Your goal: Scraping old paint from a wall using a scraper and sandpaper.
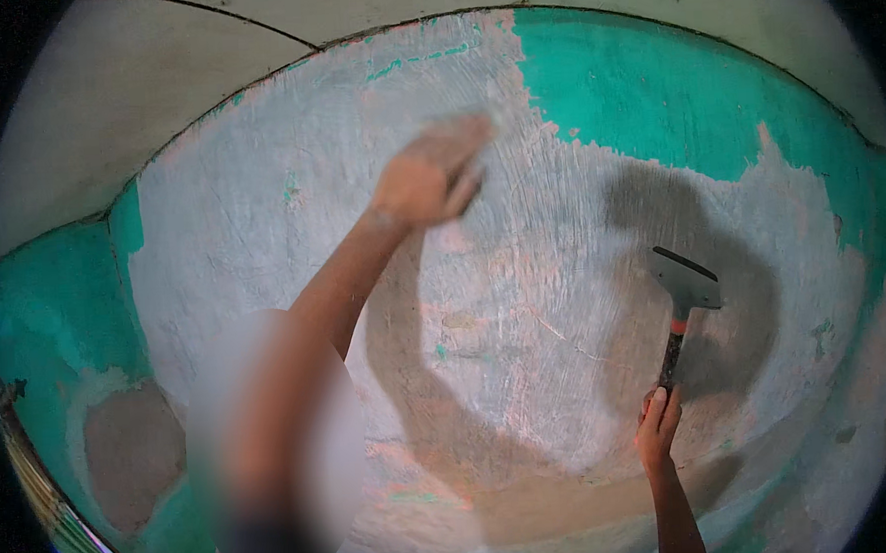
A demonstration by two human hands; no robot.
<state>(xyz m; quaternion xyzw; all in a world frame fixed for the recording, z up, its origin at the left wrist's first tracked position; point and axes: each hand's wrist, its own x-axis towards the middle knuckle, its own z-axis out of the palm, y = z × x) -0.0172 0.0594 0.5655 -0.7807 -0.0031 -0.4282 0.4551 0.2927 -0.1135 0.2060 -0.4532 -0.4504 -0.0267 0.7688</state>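
Note:
My left hand point(433, 174) is raised in front of the upper middle of the wall point(528, 372). Its fingers are smeared by motion, so their shape and whether they touch the wall are unclear. Lower on the right, my right hand point(660, 423) is closed around the dark handle of a long-handled scraper point(675, 349). The scraper is held upright, with its wide grey head point(686, 280) at the top and a red band below it. Scraping marks and pinkish patches cover the pale grey wall surface around both hands.
Green paint point(643, 86) with a ragged edge remains at the upper right, and more green point(54, 307) covers the left side wall. A grey patch point(134, 458) shows there. The pale ceiling point(172, 70) meets the wall overhead. Shadows fall across the wall.

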